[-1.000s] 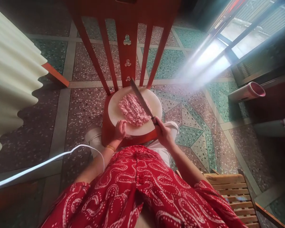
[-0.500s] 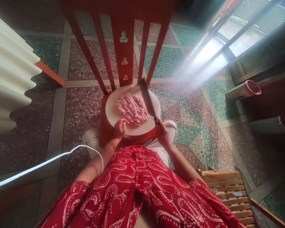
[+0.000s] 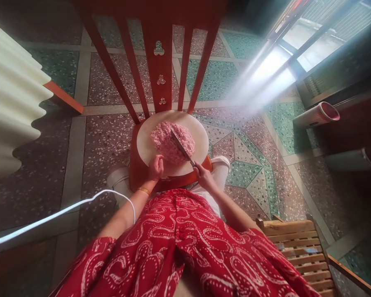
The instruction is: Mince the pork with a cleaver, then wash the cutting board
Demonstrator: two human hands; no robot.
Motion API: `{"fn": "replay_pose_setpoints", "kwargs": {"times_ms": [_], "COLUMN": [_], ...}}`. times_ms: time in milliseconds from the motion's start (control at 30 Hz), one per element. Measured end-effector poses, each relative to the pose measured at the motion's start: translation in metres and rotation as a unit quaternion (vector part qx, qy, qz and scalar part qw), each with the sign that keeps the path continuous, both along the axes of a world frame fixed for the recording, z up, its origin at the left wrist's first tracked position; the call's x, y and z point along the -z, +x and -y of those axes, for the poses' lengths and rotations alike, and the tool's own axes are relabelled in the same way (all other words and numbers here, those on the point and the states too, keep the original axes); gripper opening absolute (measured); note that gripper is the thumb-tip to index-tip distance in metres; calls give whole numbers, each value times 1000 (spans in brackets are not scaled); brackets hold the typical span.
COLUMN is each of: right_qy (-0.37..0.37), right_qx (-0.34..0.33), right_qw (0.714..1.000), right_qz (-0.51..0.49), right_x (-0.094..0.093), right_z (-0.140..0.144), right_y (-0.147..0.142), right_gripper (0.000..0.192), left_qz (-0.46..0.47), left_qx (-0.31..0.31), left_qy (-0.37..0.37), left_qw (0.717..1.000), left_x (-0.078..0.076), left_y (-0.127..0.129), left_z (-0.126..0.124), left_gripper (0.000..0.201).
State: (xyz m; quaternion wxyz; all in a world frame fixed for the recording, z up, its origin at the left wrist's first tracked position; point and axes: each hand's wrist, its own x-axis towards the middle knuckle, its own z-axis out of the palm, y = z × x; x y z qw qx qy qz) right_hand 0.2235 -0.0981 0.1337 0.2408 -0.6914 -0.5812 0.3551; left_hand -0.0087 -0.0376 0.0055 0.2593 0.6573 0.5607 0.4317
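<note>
A round pale chopping board (image 3: 144,142) lies on the seat of a red wooden chair (image 3: 134,173). Pink minced meat (image 3: 163,136) is spread in a flat mound over its middle. My right hand (image 3: 203,175) grips a knife (image 3: 181,145) by the dark handle at the board's near right edge. The blade slants up and left across the meat, its tip near the mound's centre. At the near left rim my left hand (image 3: 156,167) is closed, fingers curled against the board; their undersides are hidden.
The chair's slatted back (image 3: 163,62) rises beyond the board. A white cable (image 3: 64,209) runs in from the left past my left forearm. A slatted wooden seat (image 3: 297,243) stands at lower right, and a white cylindrical container (image 3: 315,115) at the right. A pale wavy cloth (image 3: 15,111) hangs at left.
The knife has come down and left from above the board's right side onto the meat, my right hand shifting left with it. My left hand stays at the rim.
</note>
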Motion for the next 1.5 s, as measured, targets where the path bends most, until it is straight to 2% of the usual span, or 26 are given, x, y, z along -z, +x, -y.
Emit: {"fn": "replay_pose_setpoints", "kwargs": {"times_ms": [67,167,233,300,400,467,600,667,733,800,867,933,1033,1100,1167,1233,1300,1367,1433,1500], "right_qy": [-4,95,138,107,1,-7,119,154,115,31,-22,9,111,134,86,4,-39,2,78,132], "right_qx": [-10,-1,15,24,19,20,36,34,18,-6,-23,-21,-12,-6,-8,-19,-31,-32,-28,-15], "right_qw": [1000,995,990,994,1000,1000,991,986,993,1000,999,1000,993,990,996,1000,999,999,996,991], "right_qz": [-9,-30,-33,-24,-7,-22,-54,-47,-27,1,10,-10,-39,-37,-17,10,17,0,-21,-32], "right_x": [-6,-28,-32,-21,4,7,-16,-19,-11,0,2,-9,-29,-29,-17,-6,-6,-18,-31,-33], "right_z": [-1,-3,-4,-4,-3,-4,-8,-8,-7,-7,-7,-9,-10,-10,-11,-12,-14,-16,-17,-17], "right_y": [3,7,8,6,5,6,4,1,-3,-6,-5,-2,-1,-4,-7,-9,-7,-4,-3,-6], "right_gripper": [40,45,48,48,42,42,47,49,48,44,41,42,47,48,46,41,39,42,46,49], "left_qz": [1,-6,-13,-15,-18,-16,-12,-15,-18,-22,-20,-16,-16,-18,-17,-15,-12,-14,-23,-29], "left_qx": [1,4,5,2,0,-1,3,6,2,-4,1,8,9,11,10,7,6,12,13,14], "left_qy": [-7,-4,1,-1,2,6,17,20,14,6,0,-1,7,13,14,11,10,12,14,14], "left_qw": [1000,1000,1000,1000,1000,1000,1000,1000,1000,1000,1000,1000,1000,1000,1000,1000,1000,1000,1000,999], "left_x": [0,-1,-1,0,1,0,-3,-4,-2,-1,0,0,-2,-1,0,1,2,1,-1,-2], "left_y": [0,0,0,0,0,-1,-2,-1,-1,-1,-2,-2,-2,-1,-1,0,-1,-1,-1,0], "left_z": [0,0,-1,-1,-1,-1,-1,-1,-1,-1,-1,-1,-1,-1,-1,-1,-2,-2,-2,-1], "left_gripper": [17,18,19,19,17,17,18,18,18,17,16,16,18,19,17,16,16,16,17,18]}}
